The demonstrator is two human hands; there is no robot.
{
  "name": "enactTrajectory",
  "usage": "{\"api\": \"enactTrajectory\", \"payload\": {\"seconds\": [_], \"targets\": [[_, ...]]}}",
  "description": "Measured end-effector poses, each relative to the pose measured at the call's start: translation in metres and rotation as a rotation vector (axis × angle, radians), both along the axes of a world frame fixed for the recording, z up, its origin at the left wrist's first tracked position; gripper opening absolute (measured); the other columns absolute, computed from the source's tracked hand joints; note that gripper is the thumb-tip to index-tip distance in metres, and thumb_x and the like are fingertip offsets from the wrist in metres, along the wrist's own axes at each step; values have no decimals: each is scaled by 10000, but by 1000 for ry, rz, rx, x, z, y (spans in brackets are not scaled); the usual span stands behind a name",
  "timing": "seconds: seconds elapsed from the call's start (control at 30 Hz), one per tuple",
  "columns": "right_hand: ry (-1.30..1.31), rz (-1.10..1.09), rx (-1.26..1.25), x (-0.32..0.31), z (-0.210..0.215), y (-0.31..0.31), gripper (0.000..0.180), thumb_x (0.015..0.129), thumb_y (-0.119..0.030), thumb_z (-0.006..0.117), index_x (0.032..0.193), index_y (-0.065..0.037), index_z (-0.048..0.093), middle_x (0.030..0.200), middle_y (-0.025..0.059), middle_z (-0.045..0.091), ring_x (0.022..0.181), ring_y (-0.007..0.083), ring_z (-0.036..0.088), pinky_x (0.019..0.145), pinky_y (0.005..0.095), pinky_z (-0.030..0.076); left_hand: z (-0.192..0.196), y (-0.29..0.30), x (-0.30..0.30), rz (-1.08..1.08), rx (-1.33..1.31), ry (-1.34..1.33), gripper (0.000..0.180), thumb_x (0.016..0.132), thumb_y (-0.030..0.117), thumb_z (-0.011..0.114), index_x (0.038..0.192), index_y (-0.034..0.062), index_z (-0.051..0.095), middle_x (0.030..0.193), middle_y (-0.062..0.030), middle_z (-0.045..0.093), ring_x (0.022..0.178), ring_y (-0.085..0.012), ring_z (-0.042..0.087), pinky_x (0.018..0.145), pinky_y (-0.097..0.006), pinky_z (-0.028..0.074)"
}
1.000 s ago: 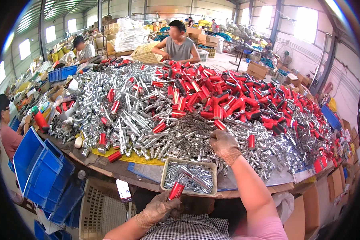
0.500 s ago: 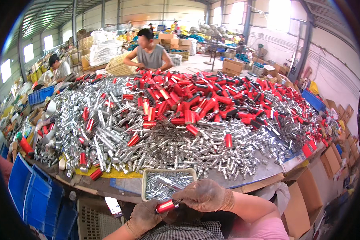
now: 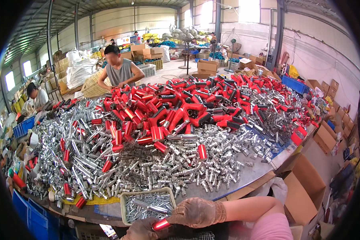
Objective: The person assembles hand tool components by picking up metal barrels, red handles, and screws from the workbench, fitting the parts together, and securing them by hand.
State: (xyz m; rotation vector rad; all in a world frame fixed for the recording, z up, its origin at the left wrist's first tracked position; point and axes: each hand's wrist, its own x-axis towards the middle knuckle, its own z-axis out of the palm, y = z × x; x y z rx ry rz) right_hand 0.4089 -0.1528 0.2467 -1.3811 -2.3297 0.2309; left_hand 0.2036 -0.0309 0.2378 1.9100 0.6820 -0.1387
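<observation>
At the table's near edge, my gloved left hand (image 3: pixel 141 229) is closed around a short, shiny red tube (image 3: pixel 161 225) that tilts up to the right. My gloved right hand (image 3: pixel 196 213) has its fingers bent together at the tube's right end; what they pinch is hidden. A silver rod (image 3: pixel 157 209) reaches from beside the right fingers over a pale tray (image 3: pixel 124 206) of small metal pins (image 3: pixel 142 203). Whether the right hand grips this rod or it lies in the tray, I cannot tell.
Silver metal fittings (image 3: pixel 212 170) and dark springs (image 3: pixel 138 160) cover the table, with red-and-black handles (image 3: pixel 188 110) heaped behind. Blue bins (image 3: pixel 32 216) stand at the left, an open cardboard box (image 3: pixel 306 188) at the right. A person in grey (image 3: pixel 122 74) works across the table.
The view has swung to the right, so the table and tray appear further left and my hands sit lower. My left hand still grips the red tube, with the right hand at its end.
</observation>
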Motion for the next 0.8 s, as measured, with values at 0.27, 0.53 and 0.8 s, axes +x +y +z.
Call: {"api": "enactTrajectory", "payload": {"seconds": [0.27,0.53,0.8], "targets": [[304,-959,-387,199,11,25,813,781,-298,708,1457,-86,308,1319,195,528,1197,285,534,993,335,433,-43,17,8,449,-605,-282,181,819,126,732,923,15,634,778,-52,635,718,-169,590,625,-303,475],[-343,-1591,-145,416,-40,1,744,716,-198,692,1393,-100,399,1352,156,511,1258,282,489,1037,417,391,-54,8,16,464,-357,-458,226,774,27,747,940,33,593,801,-12,605,751,-128,577,669,-265,478],[-39,-1306,-500,416,-8,3,584,656,-253,757,1162,-13,589,1132,196,639,1085,321,606,928,377,474,-64,20,3,305,-146,-272,419,769,2,744,1133,37,541,1042,-50,586,950,-153,568,808,-287,478]]}}
